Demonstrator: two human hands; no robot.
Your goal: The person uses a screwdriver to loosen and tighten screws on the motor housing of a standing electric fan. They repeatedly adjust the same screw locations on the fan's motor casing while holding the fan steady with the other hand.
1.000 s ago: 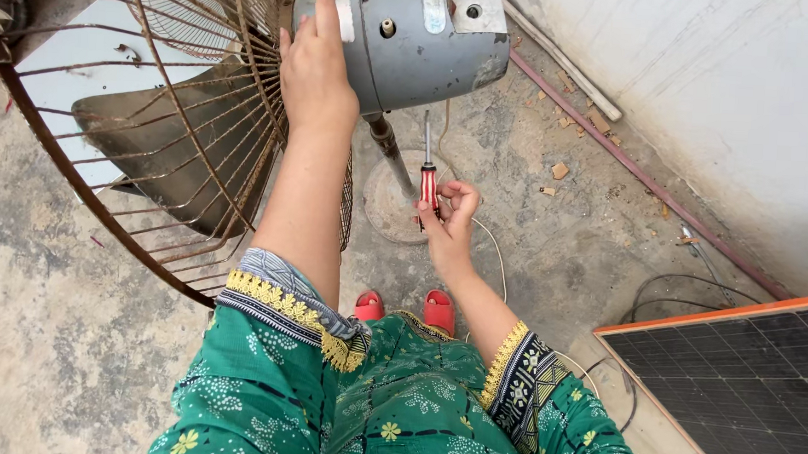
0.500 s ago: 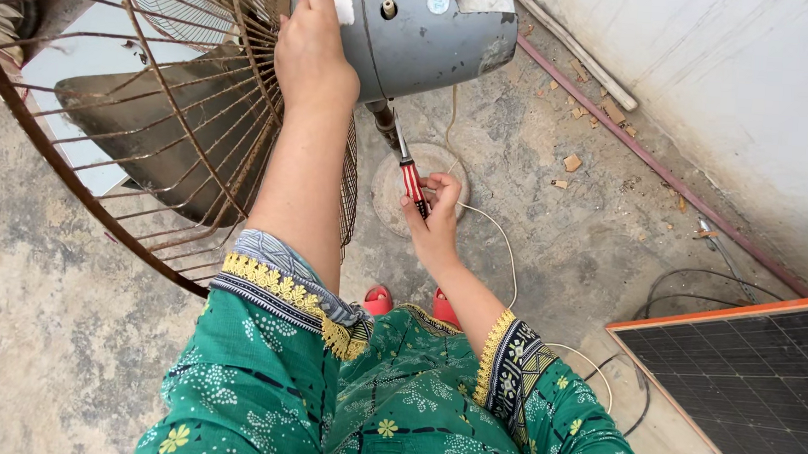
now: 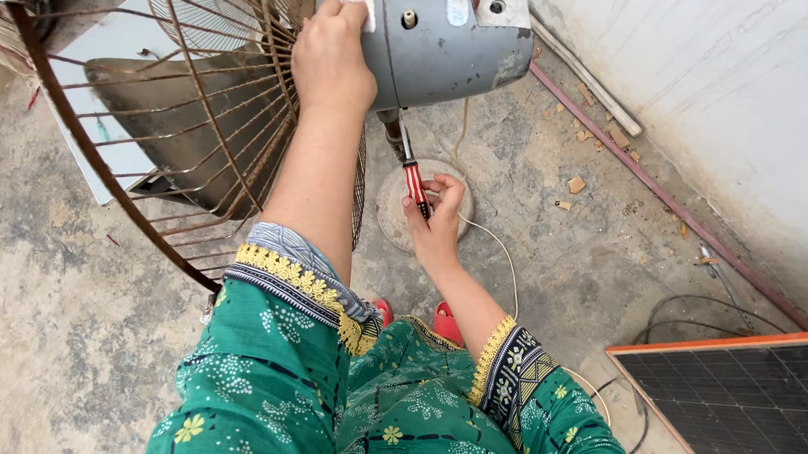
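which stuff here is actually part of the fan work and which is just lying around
In use:
left hand on the grey motor housing
right hand holding the red screwdriver
rusty fan guard

Lying about:
solar panel
rubble bits
pipe along the wall

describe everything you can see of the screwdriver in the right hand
The screwdriver has a red handle with pale stripes and a dark end, looking like plastic, and a thin metal shaft. It is tilted, tip pointing up toward the underside of the grey motor housing, near the dark stem below it; whether the tip touches anything cannot be told. The right hand grips the lower handle, fingers wrapped around it. Behind it lie the fan's round base and the concrete floor.
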